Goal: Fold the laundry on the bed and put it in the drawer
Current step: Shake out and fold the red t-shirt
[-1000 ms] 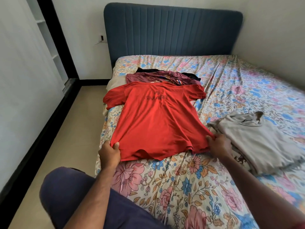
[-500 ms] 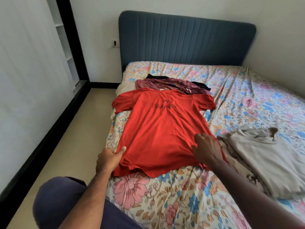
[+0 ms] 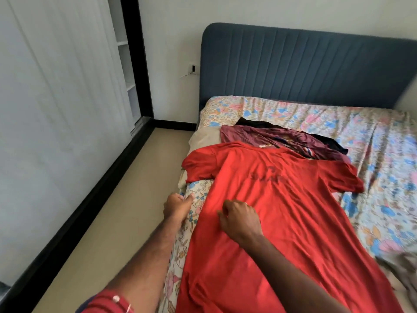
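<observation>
Two hands work over the bed (image 3: 372,141), and we see a red T-shirt (image 3: 282,211) spread flat on its flowered sheet, collar toward the blue headboard (image 3: 304,64). Our right hand (image 3: 240,219) rests on the shirt's left half, its fingers (image 3: 225,207) curled under with nothing visibly held. Our left hand (image 3: 177,205) sits at the mattress edge just beside the shirt; whether its fingers grip the sheet we cannot tell. Beyond the collar lie a maroon garment (image 3: 282,137) and a black garment (image 3: 255,123), partly overlapped. A grey garment (image 3: 406,263) shows at the right edge.
</observation>
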